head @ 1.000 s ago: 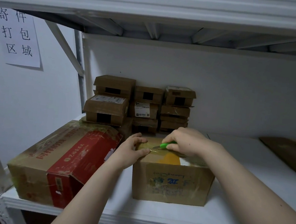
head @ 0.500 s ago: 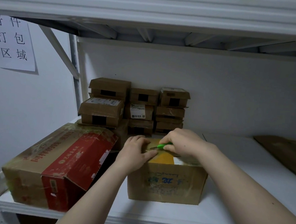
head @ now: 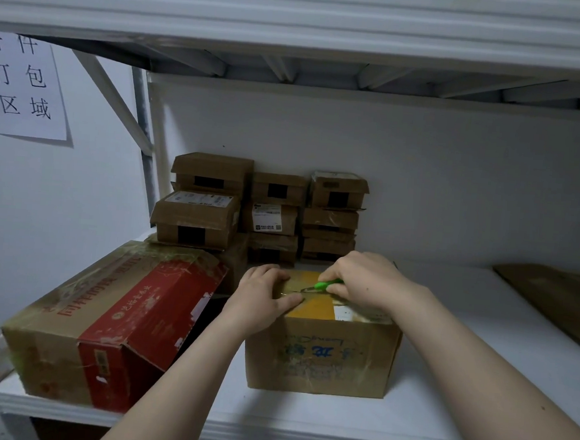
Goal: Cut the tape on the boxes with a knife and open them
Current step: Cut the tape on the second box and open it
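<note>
Right hand [head: 370, 280]: grip closed tight round a green-handled knife [head: 327, 285], fingers curled over the handle so that we see only a short green stretch and the thin blade poking out to the left. Blade tip rests on the glossy tape [head: 291, 285] across the top of the brown box [head: 320, 356], about mid-top, pointing at the other hand. Left hand [head: 262, 297]: palm down on the box's top left corner, fingers laid across the top, thumb stretched along the near edge toward the blade tip; it holds nothing, only presses. We cannot tell whether the tape is cut through under the blade. Box flaps lie shut; a yellow patch and a white label show on top, faded blue print on the front face. The box stands upright on the white shelf [head: 445, 337], near its front edge. Just beside it on the left, a large red-and-brown carton [head: 121, 311] lies askew, its near end flap partly loose. Behind, against the back wall, small brown parcels [head: 268, 211] stacked in three columns. Well apart at the right, a flat sheet of cardboard [head: 557, 300]. On the left wall, a paper sign [head: 23, 87] with Chinese characters.
</note>
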